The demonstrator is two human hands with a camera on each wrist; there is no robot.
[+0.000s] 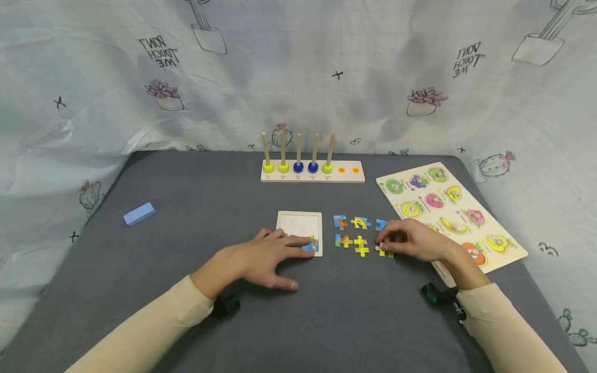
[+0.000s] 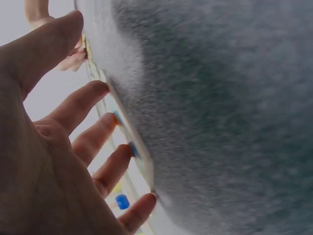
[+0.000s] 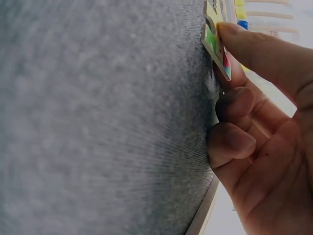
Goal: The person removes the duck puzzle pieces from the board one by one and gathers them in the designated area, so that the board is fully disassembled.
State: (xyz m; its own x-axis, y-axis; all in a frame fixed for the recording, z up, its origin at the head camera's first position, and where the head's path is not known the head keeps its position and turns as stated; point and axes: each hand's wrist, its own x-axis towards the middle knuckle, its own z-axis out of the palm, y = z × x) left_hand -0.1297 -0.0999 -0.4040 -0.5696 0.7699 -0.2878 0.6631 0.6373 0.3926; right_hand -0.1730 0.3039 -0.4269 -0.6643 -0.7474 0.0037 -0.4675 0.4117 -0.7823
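Note:
My left hand (image 1: 261, 261) lies over a small square wooden puzzle tray (image 1: 290, 221), its fingers spread. The fingertips touch the tray and a blue jigsaw section (image 1: 310, 245) in its lower right corner; part of that is hidden. To the right, my right hand (image 1: 412, 239) pinches a yellow-green jigsaw piece (image 3: 213, 43) by its edge, between thumb and index finger, tilted in the right wrist view. Loose pieces lie between the hands, among them a blue-brown piece (image 1: 340, 222), a yellow-blue piece (image 1: 360, 223) and a yellow piece (image 1: 361, 246).
A wooden peg stand (image 1: 305, 177) with yellow and blue rings is at the back. The fruit puzzle board (image 1: 406, 178) lies at an angle on the right, partly under the right forearm. A light blue block (image 1: 139, 214) rests on the grey table (image 1: 196, 202) at left.

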